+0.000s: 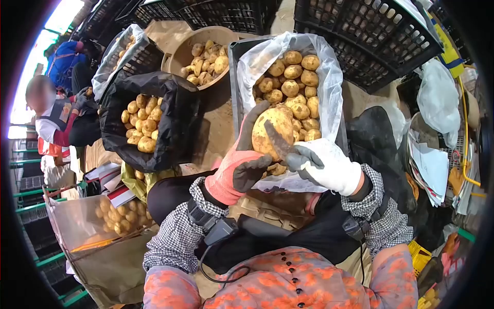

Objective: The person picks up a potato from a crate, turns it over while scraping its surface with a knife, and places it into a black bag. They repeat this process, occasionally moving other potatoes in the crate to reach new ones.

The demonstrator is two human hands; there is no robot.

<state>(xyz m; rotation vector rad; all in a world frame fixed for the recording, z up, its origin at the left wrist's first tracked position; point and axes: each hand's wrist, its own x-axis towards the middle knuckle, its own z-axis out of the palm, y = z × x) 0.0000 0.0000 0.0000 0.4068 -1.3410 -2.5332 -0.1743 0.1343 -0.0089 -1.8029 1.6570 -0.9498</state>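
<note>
My left hand [237, 170], in a coral glove with dark grey coating, is closed around a large potato [261, 135], fingers behind it and thumb below. My right hand [327, 164] wears a white glove with grey-coated fingers and grips a knife [277, 138]. The dull, brownish blade points up and left, overlapping the potato's face. Both hands are over a crate [237, 77] lined with clear plastic [332, 77], which is full of potatoes [290, 87].
To the left, a black-lined container [180, 110] holds potatoes. Behind it stands a tan tub [180, 49] with more potatoes. Black crates [360, 36] are at the back right. A clear-sided bag [77, 219] of potatoes sits at lower left. Another person [62, 113] sits at far left.
</note>
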